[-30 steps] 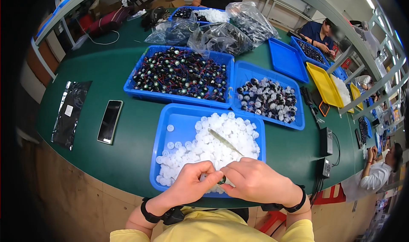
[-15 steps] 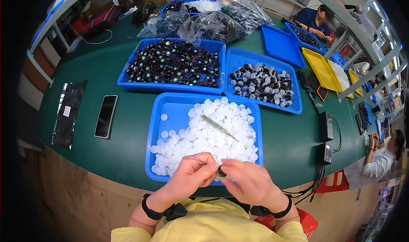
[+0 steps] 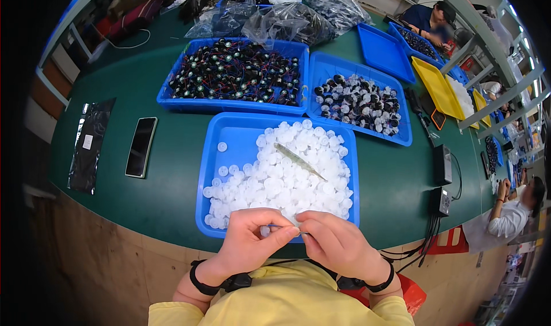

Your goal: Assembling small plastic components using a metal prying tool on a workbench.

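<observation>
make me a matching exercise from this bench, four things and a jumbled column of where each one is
1. phone
2. greenish strip
3. white pieces
4. left hand

A. lying on top of the white pieces
B. fingertips close to those of the right hand
C. on the green table, right of the flat black bag
D. heaped in the nearest blue tray

Pairs: 1-C, 2-A, 3-D, 4-B
</observation>
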`<move>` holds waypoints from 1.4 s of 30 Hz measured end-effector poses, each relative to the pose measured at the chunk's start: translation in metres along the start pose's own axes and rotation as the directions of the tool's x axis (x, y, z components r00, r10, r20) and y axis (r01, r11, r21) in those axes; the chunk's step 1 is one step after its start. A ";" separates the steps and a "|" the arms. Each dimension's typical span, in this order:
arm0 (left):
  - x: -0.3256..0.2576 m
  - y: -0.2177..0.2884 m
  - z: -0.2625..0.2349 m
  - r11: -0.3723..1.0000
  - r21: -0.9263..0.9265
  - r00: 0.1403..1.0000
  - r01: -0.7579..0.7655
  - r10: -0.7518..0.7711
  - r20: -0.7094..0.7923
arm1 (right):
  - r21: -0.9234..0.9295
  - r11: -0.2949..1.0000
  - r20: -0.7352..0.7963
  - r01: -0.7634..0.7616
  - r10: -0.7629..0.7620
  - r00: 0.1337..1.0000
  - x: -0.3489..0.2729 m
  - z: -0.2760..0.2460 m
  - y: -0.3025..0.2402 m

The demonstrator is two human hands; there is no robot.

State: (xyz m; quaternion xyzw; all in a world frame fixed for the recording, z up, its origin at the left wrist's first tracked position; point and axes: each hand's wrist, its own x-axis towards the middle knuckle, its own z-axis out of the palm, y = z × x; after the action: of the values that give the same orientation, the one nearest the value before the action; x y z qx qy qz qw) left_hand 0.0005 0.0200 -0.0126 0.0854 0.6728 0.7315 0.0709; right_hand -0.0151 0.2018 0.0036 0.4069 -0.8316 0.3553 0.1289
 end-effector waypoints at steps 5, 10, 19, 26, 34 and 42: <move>0.001 0.001 0.000 0.998 -0.023 0.998 0.063 -0.063 0.012 | -0.012 1.000 0.025 -0.007 0.008 1.000 -0.001 0.002 -0.001; 0.003 0.006 -0.001 0.994 -0.078 0.997 0.072 -0.070 0.032 | 0.109 0.988 0.025 -0.105 0.103 0.994 -0.002 0.004 0.000; 0.000 0.012 -0.020 0.986 0.103 0.976 -0.134 0.114 0.186 | 0.122 0.990 0.004 -0.071 0.071 0.997 -0.002 -0.008 -0.007; 0.002 0.014 -0.029 0.998 0.039 0.936 0.039 -0.050 0.349 | 0.181 0.983 0.023 -0.013 0.009 1.000 -0.007 -0.011 -0.009; 0.008 0.022 -0.011 0.768 -0.598 0.967 0.228 -0.252 0.045 | 0.229 0.968 -0.154 -0.103 0.140 0.978 -0.006 -0.018 -0.007; -0.003 0.018 -0.017 0.784 -0.593 0.983 0.182 -0.151 0.101 | 0.183 0.978 -0.201 -0.104 0.141 0.969 0.002 -0.016 -0.017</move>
State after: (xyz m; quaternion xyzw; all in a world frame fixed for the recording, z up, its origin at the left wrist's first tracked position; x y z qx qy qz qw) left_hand -0.0003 0.0013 0.0037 0.0166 0.4098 0.8951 0.1747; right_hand -0.0044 0.2047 0.0245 0.3239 -0.8029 0.4743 0.1596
